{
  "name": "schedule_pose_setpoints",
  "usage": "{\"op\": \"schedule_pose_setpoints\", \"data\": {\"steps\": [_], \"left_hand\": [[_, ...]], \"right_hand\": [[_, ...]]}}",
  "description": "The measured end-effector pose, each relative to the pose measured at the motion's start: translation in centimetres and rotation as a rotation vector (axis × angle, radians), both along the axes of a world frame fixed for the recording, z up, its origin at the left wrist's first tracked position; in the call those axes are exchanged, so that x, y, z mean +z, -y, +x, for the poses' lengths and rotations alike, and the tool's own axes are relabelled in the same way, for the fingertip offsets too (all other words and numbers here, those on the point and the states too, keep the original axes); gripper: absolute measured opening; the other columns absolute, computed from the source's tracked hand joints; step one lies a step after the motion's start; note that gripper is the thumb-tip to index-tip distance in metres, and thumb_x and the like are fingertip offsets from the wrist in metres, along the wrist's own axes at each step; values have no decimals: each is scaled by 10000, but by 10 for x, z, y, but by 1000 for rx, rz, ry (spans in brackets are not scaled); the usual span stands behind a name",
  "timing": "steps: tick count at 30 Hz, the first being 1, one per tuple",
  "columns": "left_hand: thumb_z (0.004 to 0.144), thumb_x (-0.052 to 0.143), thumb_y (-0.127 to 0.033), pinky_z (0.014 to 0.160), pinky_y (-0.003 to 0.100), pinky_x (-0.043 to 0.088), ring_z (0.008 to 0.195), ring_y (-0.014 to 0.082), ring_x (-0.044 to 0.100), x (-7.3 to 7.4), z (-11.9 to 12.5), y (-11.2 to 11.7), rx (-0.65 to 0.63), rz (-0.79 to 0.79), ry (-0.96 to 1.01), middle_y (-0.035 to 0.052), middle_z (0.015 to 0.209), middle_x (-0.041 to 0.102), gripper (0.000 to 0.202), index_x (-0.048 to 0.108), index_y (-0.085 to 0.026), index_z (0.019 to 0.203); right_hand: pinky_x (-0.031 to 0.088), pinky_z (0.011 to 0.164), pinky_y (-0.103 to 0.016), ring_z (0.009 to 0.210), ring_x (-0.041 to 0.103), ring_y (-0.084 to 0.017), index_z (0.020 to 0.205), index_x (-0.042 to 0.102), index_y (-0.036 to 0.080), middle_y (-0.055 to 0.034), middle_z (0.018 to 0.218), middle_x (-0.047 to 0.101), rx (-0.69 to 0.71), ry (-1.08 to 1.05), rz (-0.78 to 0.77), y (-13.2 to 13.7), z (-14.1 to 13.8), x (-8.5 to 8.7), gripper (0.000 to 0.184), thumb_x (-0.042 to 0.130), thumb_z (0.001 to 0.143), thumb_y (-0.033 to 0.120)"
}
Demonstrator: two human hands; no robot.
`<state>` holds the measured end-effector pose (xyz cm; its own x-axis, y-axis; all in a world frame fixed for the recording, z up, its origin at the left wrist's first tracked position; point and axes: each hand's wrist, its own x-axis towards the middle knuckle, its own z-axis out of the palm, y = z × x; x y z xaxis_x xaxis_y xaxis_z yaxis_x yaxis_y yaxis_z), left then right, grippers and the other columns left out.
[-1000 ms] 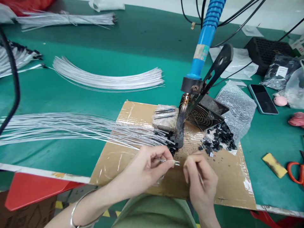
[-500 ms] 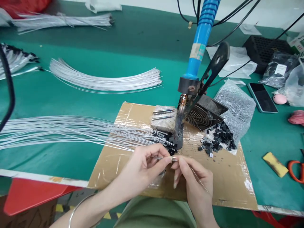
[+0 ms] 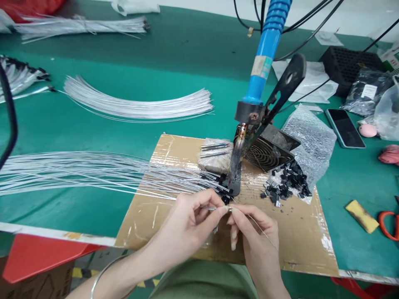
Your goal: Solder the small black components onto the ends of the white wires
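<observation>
Fingertips meet over the cardboard sheet (image 3: 146,216), just below the soldering iron (image 3: 238,155). My left hand (image 3: 191,220) is closed in a pinch on a thin silvery rod-like piece (image 3: 211,208), whose exact kind I cannot make out. Close beside it, my right hand (image 3: 258,232) pinches a thin wire (image 3: 263,232) that trails back across the palm side toward the wrist. Fingers hide the spot where the two pieces come together. White wires (image 3: 124,170) with black ends (image 3: 222,182) lie just beyond my left hand, reaching the iron's tip.
Small black pieces (image 3: 293,180) lie in a heap on the right, by a bubble bag (image 3: 318,141) and a fan (image 3: 264,153). A bundle of white wires (image 3: 137,104) rests farther back. A phone (image 3: 345,128), yellow sponge (image 3: 361,216) and orange-handled scissors (image 3: 388,224) are at right.
Both hands stay pinched together in nearly the same place. The right thumb has shifted slightly left toward the left fingertips, and the view has moved a little.
</observation>
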<state>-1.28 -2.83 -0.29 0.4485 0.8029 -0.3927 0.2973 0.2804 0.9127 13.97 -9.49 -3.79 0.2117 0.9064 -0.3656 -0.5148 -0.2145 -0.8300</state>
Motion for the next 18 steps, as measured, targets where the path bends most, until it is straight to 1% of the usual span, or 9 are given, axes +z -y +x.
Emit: {"op": "schedule_pose_setpoints", "data": {"steps": [3, 5, 11, 14, 18], "left_hand": [[981, 639, -456, 518, 253, 304, 579, 136, 432, 0, -1, 0, -17, 22, -34, -5, 654, 562, 319, 673, -185, 818], [987, 632, -452, 520, 253, 294, 573, 132, 415, 0, -2, -1, -31, 34, -33, -18, 640, 534, 319, 673, -184, 818], [962, 675, -453, 497, 247, 253, 537, 117, 381, 4, -4, -4, -77, -4, -32, -32, 599, 518, 325, 666, -176, 794], [941, 714, -445, 486, 241, 251, 521, 113, 386, 5, -3, -6, -59, -7, -27, -30, 581, 533, 318, 683, -174, 778], [934, 736, -426, 473, 232, 292, 535, 126, 447, 2, 0, -5, 2, 69, -16, -7, 602, 588, 302, 710, -180, 760]], "right_hand": [[551, 431, -164, 457, 602, -72, 893, 898, 246, -11, 705, 776, 41, -18, 28, 0, 4, -5, 150, 892, 904, 395], [539, 423, -158, 453, 597, -70, 880, 893, 236, -12, 697, 772, 62, -48, 17, -1, 7, -6, 168, 899, 894, 403], [543, 405, -201, 437, 575, -95, 830, 871, 176, -31, 665, 754, 142, -82, -76, -4, 15, -2, 236, 921, 844, 407], [551, 411, -210, 440, 574, -100, 834, 869, 173, -32, 669, 753, 156, -81, -76, -5, 16, -2, 250, 917, 843, 418], [559, 419, -213, 459, 584, -103, 879, 877, 179, -36, 701, 763, 139, -86, -67, -4, 14, -3, 247, 906, 859, 424]]}}
